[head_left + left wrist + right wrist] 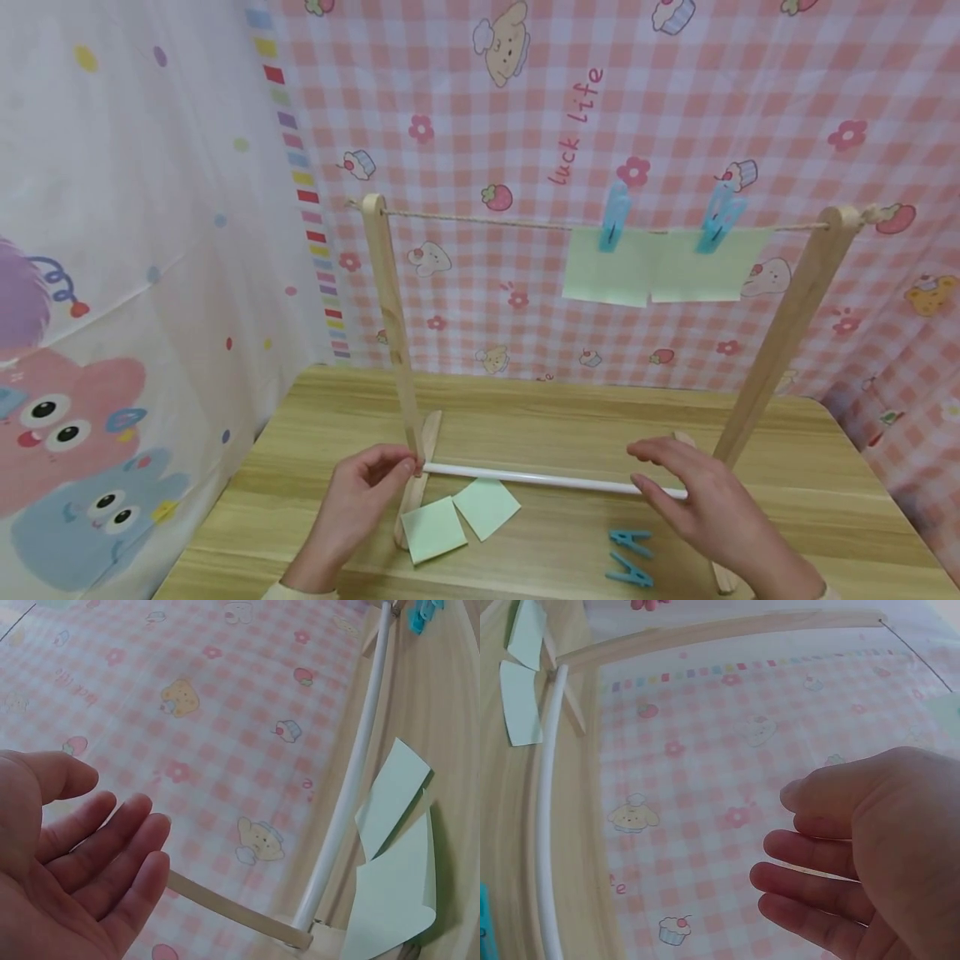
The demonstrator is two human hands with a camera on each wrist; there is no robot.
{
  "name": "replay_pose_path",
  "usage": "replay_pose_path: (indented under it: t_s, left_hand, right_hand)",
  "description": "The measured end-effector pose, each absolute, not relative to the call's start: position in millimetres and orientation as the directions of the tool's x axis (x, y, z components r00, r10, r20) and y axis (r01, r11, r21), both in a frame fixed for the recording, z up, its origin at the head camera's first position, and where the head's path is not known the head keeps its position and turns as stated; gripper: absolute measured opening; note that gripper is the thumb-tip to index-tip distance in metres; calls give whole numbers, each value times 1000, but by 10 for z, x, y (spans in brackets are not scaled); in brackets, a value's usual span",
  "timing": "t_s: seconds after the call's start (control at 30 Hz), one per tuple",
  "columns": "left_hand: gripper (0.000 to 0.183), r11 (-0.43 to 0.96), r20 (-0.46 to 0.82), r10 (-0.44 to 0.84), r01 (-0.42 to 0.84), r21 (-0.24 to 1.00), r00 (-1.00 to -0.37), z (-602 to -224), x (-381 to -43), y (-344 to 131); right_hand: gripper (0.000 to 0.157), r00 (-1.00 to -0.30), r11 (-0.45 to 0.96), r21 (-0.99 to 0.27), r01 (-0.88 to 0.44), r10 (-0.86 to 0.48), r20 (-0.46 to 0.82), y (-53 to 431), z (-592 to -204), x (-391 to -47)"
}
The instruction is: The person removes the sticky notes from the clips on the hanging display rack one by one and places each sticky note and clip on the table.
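My left hand (358, 496) hovers by the foot of the wooden frame's left post (392, 321), fingers loosely bent and holding nothing, as the left wrist view confirms. Over the right end of the white rod (536, 478) my right hand (705, 500) is held with fingers spread loosely, also empty. Two pale green paper squares (435, 531) lie near the left foot. Two blue clothespins (630, 571) lie on the table left of my right hand. From the twine (480, 220) hang two more green papers (606, 271), each held by a blue clothespin (615, 221).
The right post (787, 333) leans up to the twine's right knot. A wood-grain table (570, 417) bears the frame. Behind it hangs a pink checked cloth (450, 100), and a white cartoon-print cloth (150, 167) hangs on the left.
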State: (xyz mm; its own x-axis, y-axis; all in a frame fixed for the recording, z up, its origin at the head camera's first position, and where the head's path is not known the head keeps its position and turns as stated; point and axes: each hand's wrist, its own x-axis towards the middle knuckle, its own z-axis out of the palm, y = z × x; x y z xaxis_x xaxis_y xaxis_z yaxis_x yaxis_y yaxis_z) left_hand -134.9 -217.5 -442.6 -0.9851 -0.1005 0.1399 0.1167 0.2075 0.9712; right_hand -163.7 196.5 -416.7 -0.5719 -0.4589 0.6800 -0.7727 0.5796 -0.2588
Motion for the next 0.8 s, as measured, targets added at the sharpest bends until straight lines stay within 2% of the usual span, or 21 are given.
replay_pose_path:
  t_s: [0.2, 0.43, 0.8]
  left_hand:
    - [13, 199, 186, -83, 166, 966, -979, -4377, -1345, -2156]
    - [12, 197, 152, -91, 132, 971, -984, -4330, -1377, -2111]
    - [14, 161, 170, -88, 155, 975, -981, -4215, -1462, -1986]
  right_hand:
    - [41, -553, 581, -233, -780, -465, 692, 1958, -4078, -1649]
    - [38, -542, 580, -224, -783, -461, 703, 1947, -3982, -1662]
    - [44, -553, 561, -263, -785, -442, 706, 1892, -3832, -1662]
